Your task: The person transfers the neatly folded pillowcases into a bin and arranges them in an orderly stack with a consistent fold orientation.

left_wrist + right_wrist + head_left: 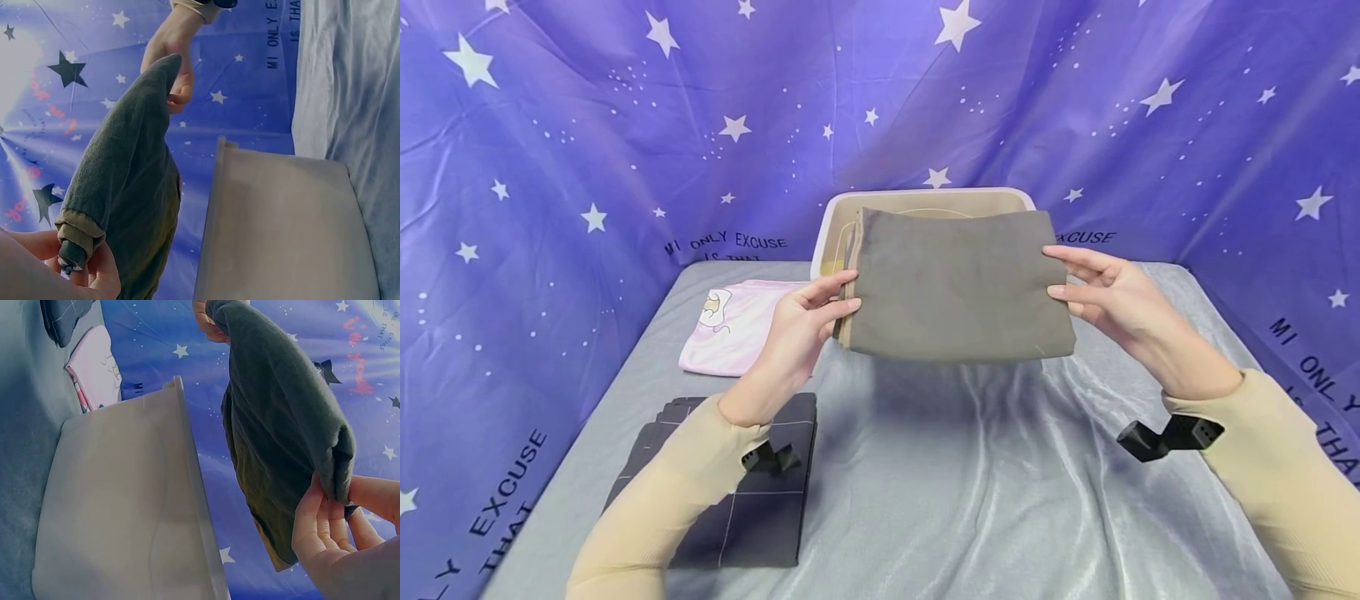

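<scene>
1. Backdrop (820, 75), purple with stars, closes the far, left and right sides, so arm swings are best kept narrow.
2. Grey table cover (925, 492) lies wrinkled underneath; the widest room for moving is to the front and right.
3. Bin (112, 506) stands toward the back, its raised rim being the nearest hard edge. Both wrist views show the fabric above that rim and apart from it; extra height would guard against snagging.
4. Folded grey cloth (958, 287) hangs in the air between the 2 hands, hiding part of the bin in the head view. Layers at its left end look apt to slip, so even tension and a level lower edge should preserve the fold.
5. Dark checked cloth (767, 517) lies near left, partly behind the left sleeve (662, 492); that sleeve should clear it.
6. Pink cloth (737, 333) lies folded left of the bin.
7. Left hand (793, 337) pinches the left end, thumb on the near face.
8. Right hand (1116, 308) pinches the right end; matched, light pressure seems best.
</scene>
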Available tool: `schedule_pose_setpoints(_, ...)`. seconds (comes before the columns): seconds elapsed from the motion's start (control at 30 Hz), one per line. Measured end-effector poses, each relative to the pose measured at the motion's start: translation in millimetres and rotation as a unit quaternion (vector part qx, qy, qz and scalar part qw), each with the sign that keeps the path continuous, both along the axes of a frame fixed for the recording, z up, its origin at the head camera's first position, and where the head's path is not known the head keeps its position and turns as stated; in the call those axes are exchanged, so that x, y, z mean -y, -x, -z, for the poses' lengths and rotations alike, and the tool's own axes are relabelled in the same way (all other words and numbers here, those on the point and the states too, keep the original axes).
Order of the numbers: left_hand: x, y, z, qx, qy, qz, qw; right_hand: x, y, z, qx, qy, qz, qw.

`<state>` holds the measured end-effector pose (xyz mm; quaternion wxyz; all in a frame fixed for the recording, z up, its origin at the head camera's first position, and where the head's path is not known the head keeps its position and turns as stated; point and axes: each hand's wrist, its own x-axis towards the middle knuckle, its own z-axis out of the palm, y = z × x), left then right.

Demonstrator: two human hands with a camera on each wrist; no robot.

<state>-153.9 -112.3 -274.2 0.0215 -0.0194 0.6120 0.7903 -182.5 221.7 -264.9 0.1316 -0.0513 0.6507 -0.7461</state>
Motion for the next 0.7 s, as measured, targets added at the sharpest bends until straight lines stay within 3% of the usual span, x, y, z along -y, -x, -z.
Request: schedule_pose_setpoints(0.7,-3.9,32.7,-0.9,0.02,0.01,-0.008,0.9997,7.6,22.2,-7.2,0.006,0.052,0.01,0.999)
